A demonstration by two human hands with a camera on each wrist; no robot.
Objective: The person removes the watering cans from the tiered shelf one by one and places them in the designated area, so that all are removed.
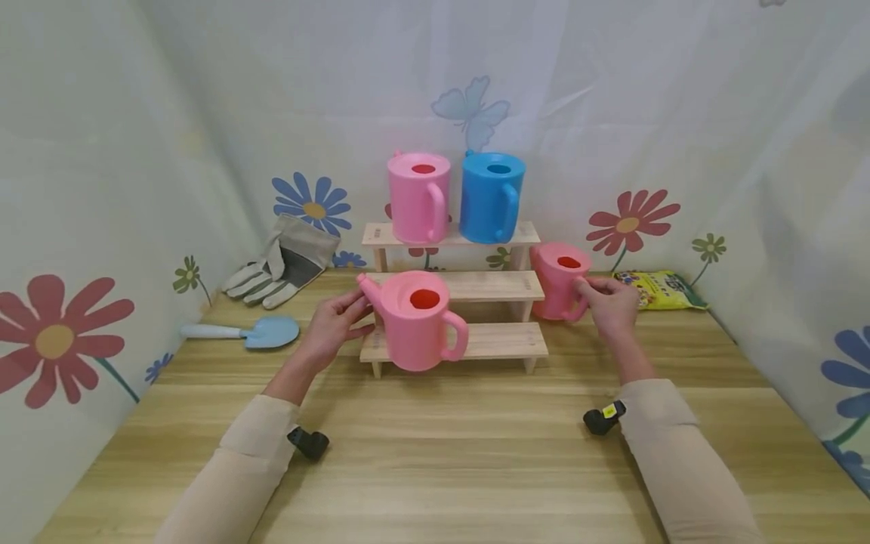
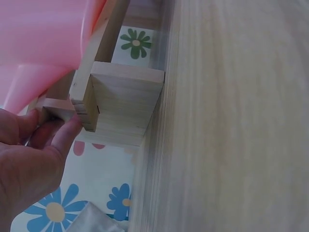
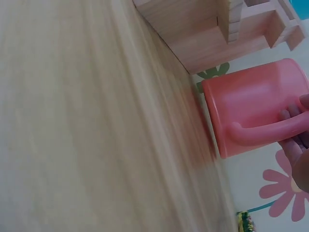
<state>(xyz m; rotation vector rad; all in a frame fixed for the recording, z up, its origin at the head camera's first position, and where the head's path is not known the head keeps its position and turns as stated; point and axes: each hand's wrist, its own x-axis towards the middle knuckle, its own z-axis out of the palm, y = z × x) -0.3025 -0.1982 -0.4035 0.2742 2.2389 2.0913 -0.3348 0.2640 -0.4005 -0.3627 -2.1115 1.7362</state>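
Note:
A pink watering can (image 1: 416,332) sits on the lowest step of a wooden three-step stand (image 1: 499,341), spout to the left and handle to the right. My left hand (image 1: 333,329) is at its spout and the stand's left end, fingers loosely spread; in the left wrist view the fingertips (image 2: 72,126) are right at the step's end. My right hand (image 1: 612,302) pinches the handle of a second, deeper pink watering can (image 1: 553,283) beside the stand's right end. In the right wrist view this can (image 3: 256,104) has its base close over the table.
On the top step stand a light pink watering can (image 1: 414,204) and a blue one (image 1: 485,200). Gloves (image 1: 288,261) and a blue hand trowel (image 1: 270,332) lie at left. A yellow packet (image 1: 662,291) lies beyond my right hand. A flowered curtain (image 1: 224,113) surrounds the table.

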